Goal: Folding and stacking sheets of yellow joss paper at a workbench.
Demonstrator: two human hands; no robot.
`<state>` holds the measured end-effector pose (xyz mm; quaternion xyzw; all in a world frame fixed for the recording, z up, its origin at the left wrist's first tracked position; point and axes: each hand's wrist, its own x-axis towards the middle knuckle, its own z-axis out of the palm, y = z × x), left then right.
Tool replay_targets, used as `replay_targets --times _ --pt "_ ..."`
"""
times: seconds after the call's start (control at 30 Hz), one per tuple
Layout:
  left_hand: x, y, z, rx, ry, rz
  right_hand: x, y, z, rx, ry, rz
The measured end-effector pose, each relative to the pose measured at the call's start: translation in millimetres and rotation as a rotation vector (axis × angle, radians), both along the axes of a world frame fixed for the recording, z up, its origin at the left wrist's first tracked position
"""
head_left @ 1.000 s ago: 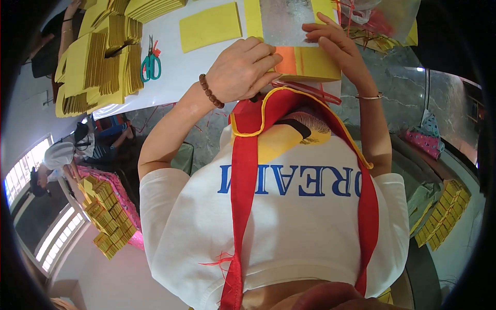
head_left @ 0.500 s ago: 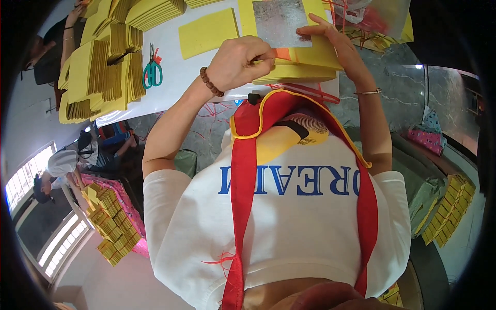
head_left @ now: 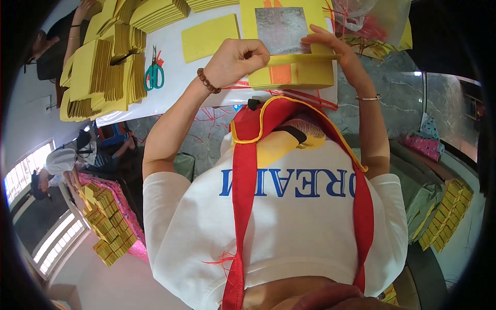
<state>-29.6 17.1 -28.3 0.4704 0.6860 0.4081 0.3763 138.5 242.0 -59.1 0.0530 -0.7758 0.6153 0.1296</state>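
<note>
In front of me, near the table's front edge, lies a stack of yellow paper (head_left: 310, 76) with an orange patch showing on it. The top sheet, a yellow joss paper with a silver foil square (head_left: 281, 30), has its near edge raised off the stack. My left hand (head_left: 238, 63) is closed in a pinch at the left end of that raised edge. My right hand (head_left: 338, 49) lies at the right end, fingers stretched out and apart over the sheet, the fingertips near the foil. The thumb of the right hand is partly hidden.
Green-handled scissors (head_left: 154, 75) and a flat yellow sheet (head_left: 209, 37) lie to the left on the white table (head_left: 170, 39). Folded yellow bundles (head_left: 95, 67) stand at the far left. Red strings (head_left: 320, 98) hang at the front edge. Other people (head_left: 67, 160) are at left.
The near edge of the top sheet has come up, baring more of the orange patch and stack below. My left hand has shifted slightly left; my right hand stays close to its place.
</note>
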Motion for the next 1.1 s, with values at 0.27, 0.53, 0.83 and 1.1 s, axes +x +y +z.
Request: replay_targets --times 0.27,0.53,0.83,1.1 --pt "-6 -4 13 0.200 0.093 -0.087 2 -5 -7 -0.003 -0.193 -0.129" --pt "-13 -2 -13 0.354 0.859 -0.087 0 7 0 0.205 0.005 -0.025" --pt "27 -26 1 0.464 0.833 -0.137 35 -18 33 0.910 0.034 -0.042" --pt "34 -12 5 0.018 0.211 0.326 26 -18 22 0.369 -0.384 -0.253"
